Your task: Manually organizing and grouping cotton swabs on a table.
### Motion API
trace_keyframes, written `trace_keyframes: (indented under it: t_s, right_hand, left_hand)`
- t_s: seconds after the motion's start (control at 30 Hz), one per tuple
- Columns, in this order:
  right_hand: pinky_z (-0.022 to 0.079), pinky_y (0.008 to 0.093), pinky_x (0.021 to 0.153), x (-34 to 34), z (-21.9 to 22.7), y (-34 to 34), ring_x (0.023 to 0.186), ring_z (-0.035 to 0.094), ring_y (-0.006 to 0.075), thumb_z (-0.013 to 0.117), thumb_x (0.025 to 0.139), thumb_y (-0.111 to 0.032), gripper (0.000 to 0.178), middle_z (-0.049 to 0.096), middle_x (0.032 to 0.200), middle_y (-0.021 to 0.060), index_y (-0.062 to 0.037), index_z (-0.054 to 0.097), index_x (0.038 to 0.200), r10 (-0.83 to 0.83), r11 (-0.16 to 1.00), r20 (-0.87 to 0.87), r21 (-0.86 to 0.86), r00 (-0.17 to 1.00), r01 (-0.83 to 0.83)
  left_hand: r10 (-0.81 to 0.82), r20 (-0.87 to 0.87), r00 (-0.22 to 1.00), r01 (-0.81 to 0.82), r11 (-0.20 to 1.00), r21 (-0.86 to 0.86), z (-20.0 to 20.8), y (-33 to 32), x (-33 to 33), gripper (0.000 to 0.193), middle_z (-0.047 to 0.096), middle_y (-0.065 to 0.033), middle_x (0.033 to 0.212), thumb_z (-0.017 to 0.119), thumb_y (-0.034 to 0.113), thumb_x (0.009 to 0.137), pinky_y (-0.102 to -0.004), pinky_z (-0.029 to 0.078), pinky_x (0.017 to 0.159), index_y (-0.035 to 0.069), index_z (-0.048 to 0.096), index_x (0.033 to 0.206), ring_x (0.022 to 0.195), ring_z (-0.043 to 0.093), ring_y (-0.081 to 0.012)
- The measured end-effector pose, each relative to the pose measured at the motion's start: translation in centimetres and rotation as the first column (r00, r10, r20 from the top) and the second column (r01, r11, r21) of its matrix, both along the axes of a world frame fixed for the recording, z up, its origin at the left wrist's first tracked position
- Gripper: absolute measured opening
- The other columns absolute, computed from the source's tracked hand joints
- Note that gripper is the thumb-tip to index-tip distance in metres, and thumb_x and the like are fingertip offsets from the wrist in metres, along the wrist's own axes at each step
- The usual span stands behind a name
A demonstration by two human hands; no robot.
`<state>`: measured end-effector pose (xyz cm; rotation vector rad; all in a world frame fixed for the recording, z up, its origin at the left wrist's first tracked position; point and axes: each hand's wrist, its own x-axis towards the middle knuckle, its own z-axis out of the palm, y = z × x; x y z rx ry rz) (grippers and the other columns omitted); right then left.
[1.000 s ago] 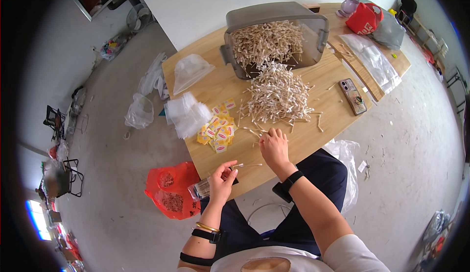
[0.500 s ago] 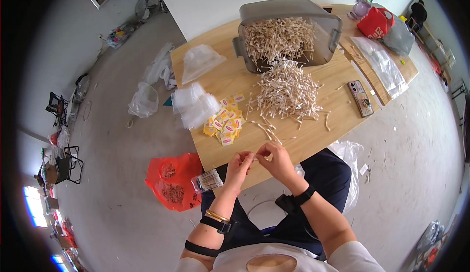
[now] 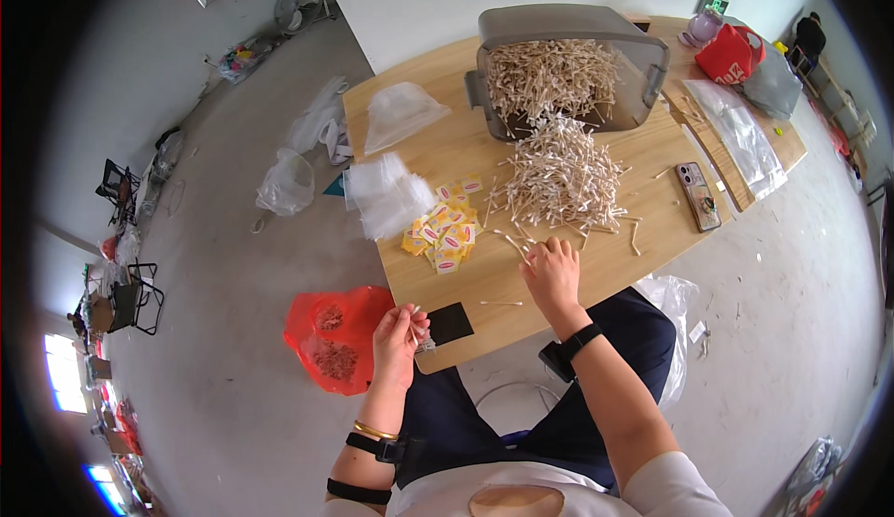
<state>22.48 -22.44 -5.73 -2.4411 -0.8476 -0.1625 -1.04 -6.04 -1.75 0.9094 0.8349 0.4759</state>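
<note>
My left hand [image 3: 396, 342] is closed around a few cotton swabs [image 3: 415, 310], whose white tips stick up past the fingers at the table's near left corner. Behind that hand, a clear bag of swabs [image 3: 427, 343] is mostly hidden. Over the wooden table, my right hand [image 3: 552, 279] has its fingers bent down and pinched at loose swabs in front of a big swab pile [image 3: 563, 172]. One single swab [image 3: 501, 304] lies between the two hands. Yellow and white paper labels [image 3: 447, 235] are heaped left of the pile, beside a stack of clear small bags [image 3: 386, 196].
A grey translucent bin [image 3: 573, 21] lies tipped at the back, swabs spilling from it. A phone [image 3: 697, 197] rests at the right edge. A black rectangle [image 3: 453, 324] marks the near left corner, with a red bag [image 3: 340, 345] below. A red tote [image 3: 730, 54] stands far right.
My hands have come apart: the left moved left and down with swabs, the right forward to the loose swabs. A single swab now shows on the table between them. The view shifted slightly.
</note>
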Motion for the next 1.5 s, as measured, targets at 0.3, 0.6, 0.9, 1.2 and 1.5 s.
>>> trace_keyframes:
  t_s: [0.3, 0.6, 0.9, 1.2, 1.5]
  right_hand:
    - [0.051, 0.0413, 0.075, -3.5, 2.7, 0.7, 0.082, 0.063, 0.0303, 0.073, 0.078, -0.009, 0.011, 0.065, 0.081, 0.0093, -0.0062, 0.063, 0.081, 0.310, 0.912, -0.389, 0.378, 0.867, -0.157]
    - [0.052, 0.0324, 0.076, -6.4, 6.4, -1.4, 0.083, 0.065, 0.0199, 0.072, 0.086, -0.003, 0.015, 0.068, 0.085, 0.0088, -0.0014, 0.071, 0.101, 0.502, 0.820, -0.561, 0.551, 0.658, -0.156]
    - [0.051, 0.0296, 0.076, -6.2, 5.4, -1.8, 0.080, 0.064, 0.0154, 0.073, 0.089, -0.009, 0.015, 0.069, 0.089, 0.0069, -0.0002, 0.073, 0.101, 0.545, 0.797, -0.625, 0.593, 0.559, -0.115]
    - [0.049, 0.0266, 0.072, -6.4, 5.1, -1.8, 0.077, 0.058, 0.0079, 0.074, 0.092, -0.015, 0.016, 0.066, 0.082, 0.0013, -0.0001, 0.070, 0.092, 0.528, 0.797, -0.710, 0.604, 0.466, 0.020]
    - [0.047, 0.0256, 0.071, -6.7, 4.2, -2.0, 0.076, 0.056, 0.0069, 0.073, 0.092, -0.013, 0.014, 0.065, 0.081, 0.0004, 0.0002, 0.068, 0.090, 0.522, 0.775, -0.718, 0.625, 0.461, 0.095]
  left_hand:
    - [-0.169, -0.220, 0.961, 0.181, 0.983, 0.033, 0.4, -1.4, 2.3, 0.034, 0.046, 0.0091, 0.075, 0.071, 0.032, 0.097, -0.0202, 0.028, 0.050, 0.006, 0.068, 0.118, 0.056, 0.034, -0.0008]
    - [-0.147, -0.140, 0.979, 0.171, 0.969, 0.177, 1.6, -3.8, 4.9, 0.013, 0.040, 0.0143, 0.064, 0.077, 0.019, 0.092, -0.0211, 0.021, 0.052, 0.006, 0.074, 0.094, 0.058, 0.030, 0.0010]
    - [-0.202, -0.115, 0.973, 0.230, 0.916, 0.328, 2.6, -4.3, 5.0, 0.010, 0.047, 0.0126, 0.071, 0.077, 0.015, 0.092, -0.0177, 0.027, 0.060, 0.006, 0.073, 0.091, 0.065, 0.037, 0.0011]
    - [-0.184, -0.083, 0.979, 0.202, 0.889, 0.410, 2.6, -5.6, 5.9, 0.011, 0.043, 0.0133, 0.067, 0.078, 0.012, 0.090, -0.0192, 0.025, 0.056, 0.007, 0.069, 0.086, 0.061, 0.033, 0.0013]
    - [-0.169, -0.069, 0.983, 0.179, 0.825, 0.535, 1.9, -6.3, 6.1, 0.014, 0.040, 0.0119, 0.064, 0.075, 0.014, 0.093, -0.0194, 0.022, 0.052, 0.004, 0.067, 0.089, 0.058, 0.031, 0.0020]
